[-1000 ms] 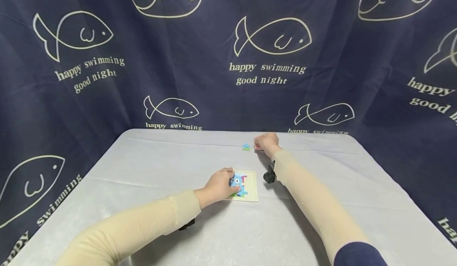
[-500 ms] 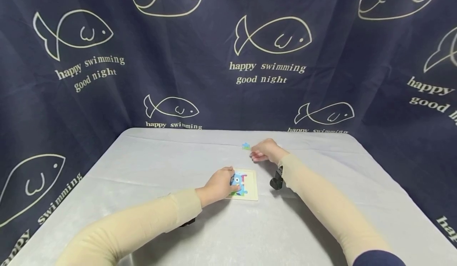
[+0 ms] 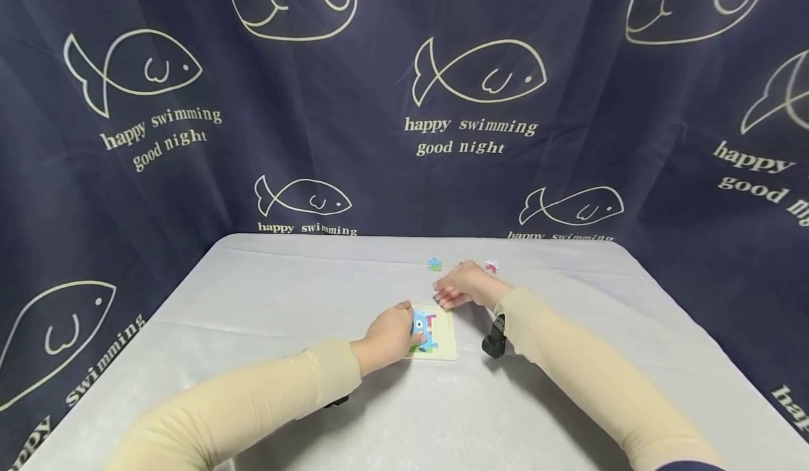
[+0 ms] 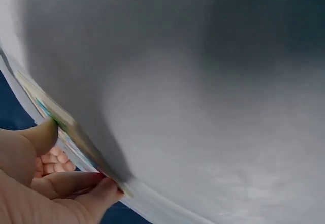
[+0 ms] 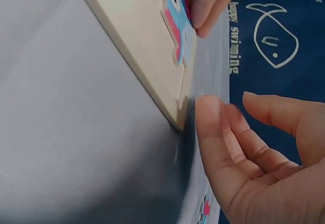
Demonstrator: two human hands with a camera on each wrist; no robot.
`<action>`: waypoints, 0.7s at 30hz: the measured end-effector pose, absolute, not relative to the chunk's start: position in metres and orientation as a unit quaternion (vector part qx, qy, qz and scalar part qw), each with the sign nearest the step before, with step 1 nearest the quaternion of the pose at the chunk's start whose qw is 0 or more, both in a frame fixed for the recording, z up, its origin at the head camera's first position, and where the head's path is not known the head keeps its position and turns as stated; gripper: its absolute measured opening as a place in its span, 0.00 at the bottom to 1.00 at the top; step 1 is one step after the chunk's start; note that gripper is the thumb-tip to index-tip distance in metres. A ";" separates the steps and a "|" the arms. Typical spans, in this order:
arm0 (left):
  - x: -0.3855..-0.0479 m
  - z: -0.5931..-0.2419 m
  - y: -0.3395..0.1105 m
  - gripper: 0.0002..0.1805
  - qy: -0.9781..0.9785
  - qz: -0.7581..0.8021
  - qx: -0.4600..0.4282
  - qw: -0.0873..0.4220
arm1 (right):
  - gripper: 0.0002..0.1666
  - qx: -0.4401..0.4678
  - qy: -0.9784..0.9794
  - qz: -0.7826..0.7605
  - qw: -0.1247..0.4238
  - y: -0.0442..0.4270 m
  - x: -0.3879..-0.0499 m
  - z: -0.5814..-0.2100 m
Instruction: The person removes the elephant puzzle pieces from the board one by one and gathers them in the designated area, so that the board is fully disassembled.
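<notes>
A square wooden puzzle board point(image 3: 446, 334) with a raised rim lies on the table, partly filled with pieces showing a blue cartoon figure point(image 3: 420, 325). My left hand point(image 3: 390, 334) grips the board's left side, thumb over the pieces and fingers at the far edge. The left wrist view shows the board point(image 4: 71, 127) edge-on in that grip. My right hand point(image 3: 464, 286) hovers by the board's far right corner. In the right wrist view its fingers point(image 5: 213, 148) are loosely bent, thumb apart, with nothing visible between them.
A blue and green puzzle piece point(image 3: 434, 264) lies beyond the board. Another piece, white and pink point(image 3: 491, 266), lies to its right, behind the right wrist. A dark blue curtain point(image 3: 379, 106) with fish drawings hangs behind the pale tablecloth point(image 3: 284, 288).
My right hand has come back from the table's far side to the board's far corner. The white and pink piece now shows. My left hand stays on the board.
</notes>
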State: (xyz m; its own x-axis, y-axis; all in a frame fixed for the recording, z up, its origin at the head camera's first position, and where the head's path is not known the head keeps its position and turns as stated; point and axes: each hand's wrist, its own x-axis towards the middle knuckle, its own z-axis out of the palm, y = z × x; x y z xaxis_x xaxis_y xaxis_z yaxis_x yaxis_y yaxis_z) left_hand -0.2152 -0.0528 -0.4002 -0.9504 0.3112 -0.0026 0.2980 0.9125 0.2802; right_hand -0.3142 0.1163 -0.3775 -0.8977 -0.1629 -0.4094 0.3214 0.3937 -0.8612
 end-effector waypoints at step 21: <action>-0.216 -0.404 -0.057 0.33 0.973 0.166 0.158 0.009 | 0.06 -0.011 0.884 -0.440 0.160 0.103 -0.278 -0.384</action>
State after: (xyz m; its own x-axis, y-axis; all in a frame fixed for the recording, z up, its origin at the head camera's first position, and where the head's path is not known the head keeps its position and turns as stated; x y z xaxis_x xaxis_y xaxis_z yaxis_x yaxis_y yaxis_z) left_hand -0.2159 -0.0568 -0.4043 -0.9502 0.3099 0.0339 0.3037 0.8955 0.3252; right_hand -0.2778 0.1035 -0.3839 -0.9488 -0.1596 -0.2724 0.1212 0.6126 -0.7811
